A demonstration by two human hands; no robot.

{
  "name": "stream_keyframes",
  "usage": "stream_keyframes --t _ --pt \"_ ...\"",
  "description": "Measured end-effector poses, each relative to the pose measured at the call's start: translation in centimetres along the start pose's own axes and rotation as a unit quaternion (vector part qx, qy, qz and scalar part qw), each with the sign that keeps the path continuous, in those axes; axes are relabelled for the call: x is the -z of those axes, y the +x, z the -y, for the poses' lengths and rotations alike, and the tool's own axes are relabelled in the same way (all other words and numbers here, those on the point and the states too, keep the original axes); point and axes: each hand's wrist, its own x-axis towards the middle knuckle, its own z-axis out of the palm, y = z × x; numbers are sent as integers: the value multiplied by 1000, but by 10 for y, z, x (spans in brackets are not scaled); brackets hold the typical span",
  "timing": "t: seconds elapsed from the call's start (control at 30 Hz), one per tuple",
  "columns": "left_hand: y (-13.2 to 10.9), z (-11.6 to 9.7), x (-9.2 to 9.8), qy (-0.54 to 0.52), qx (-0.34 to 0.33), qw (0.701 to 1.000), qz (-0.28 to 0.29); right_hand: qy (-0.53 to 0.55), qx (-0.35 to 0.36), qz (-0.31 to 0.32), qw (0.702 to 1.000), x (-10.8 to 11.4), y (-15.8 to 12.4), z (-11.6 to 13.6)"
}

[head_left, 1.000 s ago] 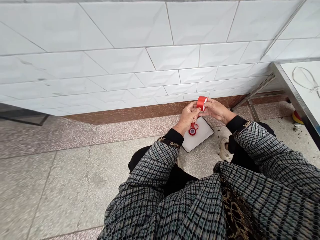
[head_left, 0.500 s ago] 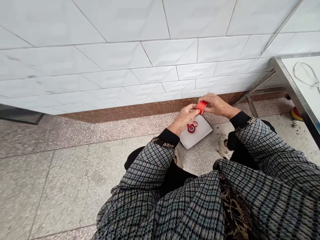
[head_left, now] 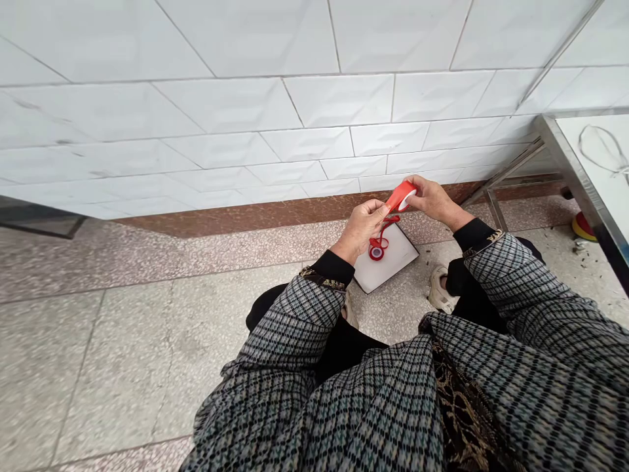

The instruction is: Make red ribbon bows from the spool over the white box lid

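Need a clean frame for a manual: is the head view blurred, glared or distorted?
Head view: soft, even light, no harsh shadows or glare on the white wall tiles; wide-lens stretching of the sleeves; the right hand and red tape roll look sharp.

Tape roll (head_left: 401, 196) bright red; small roll (head_left: 376, 252) red, white centre; sleeve (head_left: 521, 308) grey-black check; cuff (head_left: 324, 278) black, gold trim; wall tiles (head_left: 246, 111) white.

The hands (head_left: 361, 229) have room leftward over the terrazzo floor (head_left: 122, 354) — the tiled wall (head_left: 196, 131) blocks ahead, a steel table leg (head_left: 496, 215) stands rightward.
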Motion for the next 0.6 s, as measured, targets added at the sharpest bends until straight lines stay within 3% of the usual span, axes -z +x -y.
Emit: stream_keyframes --t 0.13,0.43,0.6 --pt "-1 -1 -2 18 -1 1000 -13 7 -13 -11 1000 -1 -1 6" --pt "-5 -3 -6 42 -43 997 -37 168 -58 17 984 -6 -5 13" --pt "-7 -3 -7 24 -38 999 -20 227 -69 23 971 -8 -7 16"
